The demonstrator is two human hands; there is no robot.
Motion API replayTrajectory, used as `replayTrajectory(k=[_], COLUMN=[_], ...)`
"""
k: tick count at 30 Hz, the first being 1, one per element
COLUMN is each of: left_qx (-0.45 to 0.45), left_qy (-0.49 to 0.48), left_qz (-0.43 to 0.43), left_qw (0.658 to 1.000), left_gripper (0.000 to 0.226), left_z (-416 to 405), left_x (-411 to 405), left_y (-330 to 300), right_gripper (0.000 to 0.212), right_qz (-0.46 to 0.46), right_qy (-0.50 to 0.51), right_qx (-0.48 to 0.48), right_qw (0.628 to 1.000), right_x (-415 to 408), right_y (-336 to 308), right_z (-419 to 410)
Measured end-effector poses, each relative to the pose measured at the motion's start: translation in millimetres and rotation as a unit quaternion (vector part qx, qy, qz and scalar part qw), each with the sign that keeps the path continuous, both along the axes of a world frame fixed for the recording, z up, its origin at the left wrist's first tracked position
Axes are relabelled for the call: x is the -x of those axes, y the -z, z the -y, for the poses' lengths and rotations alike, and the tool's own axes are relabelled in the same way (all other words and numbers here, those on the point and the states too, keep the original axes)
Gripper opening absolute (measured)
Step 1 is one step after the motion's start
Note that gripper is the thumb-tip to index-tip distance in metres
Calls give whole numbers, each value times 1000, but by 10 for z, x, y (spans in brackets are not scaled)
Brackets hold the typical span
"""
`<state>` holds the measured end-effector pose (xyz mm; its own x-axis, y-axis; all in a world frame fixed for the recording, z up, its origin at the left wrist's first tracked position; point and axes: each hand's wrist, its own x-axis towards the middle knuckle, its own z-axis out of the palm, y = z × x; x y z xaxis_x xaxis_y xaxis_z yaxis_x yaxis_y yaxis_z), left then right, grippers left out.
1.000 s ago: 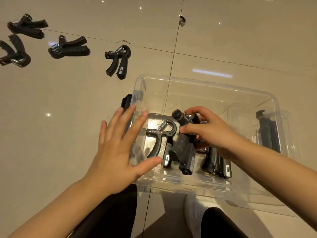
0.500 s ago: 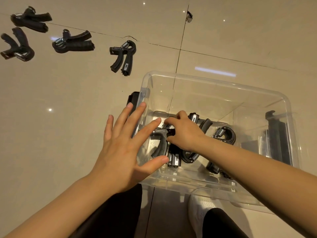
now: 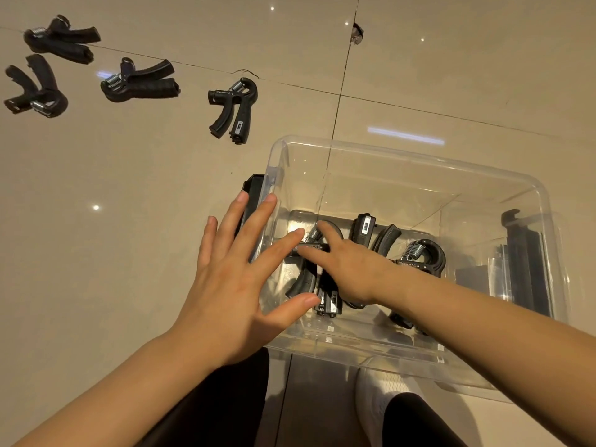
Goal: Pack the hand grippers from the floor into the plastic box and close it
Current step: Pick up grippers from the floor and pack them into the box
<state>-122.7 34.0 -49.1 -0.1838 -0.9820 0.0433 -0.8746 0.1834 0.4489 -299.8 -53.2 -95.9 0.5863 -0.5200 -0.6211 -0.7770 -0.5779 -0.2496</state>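
A clear plastic box (image 3: 403,153) stands open on the tiled floor. My right hand (image 3: 351,269) reaches into it, its fingers curled over the spring end of a black hand gripper (image 3: 329,301) that lies on the box's bottom. Two more grippers (image 3: 422,256) lie to its right in the box. My left hand (image 3: 232,279) hovers with fingers spread over the box's left wall and holds nothing. Several black hand grippers lie on the floor at the far left; the nearest (image 3: 235,111) is just beyond the box's left corner.
Black latches sit on the box's left (image 3: 253,191) and right (image 3: 522,253) sides. My knees in black and a white sock (image 3: 387,388) are right at the box's near edge. A chipped tile joint (image 3: 356,35) lies farther back.
My right hand has lowered the gripper from above the pile to the left part of the box's bottom. My left hand has stayed spread at the left wall.
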Motion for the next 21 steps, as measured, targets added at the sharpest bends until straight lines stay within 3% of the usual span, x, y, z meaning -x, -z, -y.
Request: replayTrajectory(k=[9, 21], left_qx=[1, -16], left_qy=[-4, -6], left_qz=[-16, -34], left_qw=[1000, 999], left_gripper=[68, 65], left_z=[-12, -11], left_x=[2, -1], left_y=[5, -10], right_gripper=[97, 101], right_qz=[-76, -80], right_qy=[-220, -174], right_qx=[162, 154], right_qw=[959, 969], right_x=[45, 66], right_y=[27, 64], right_z=[122, 112])
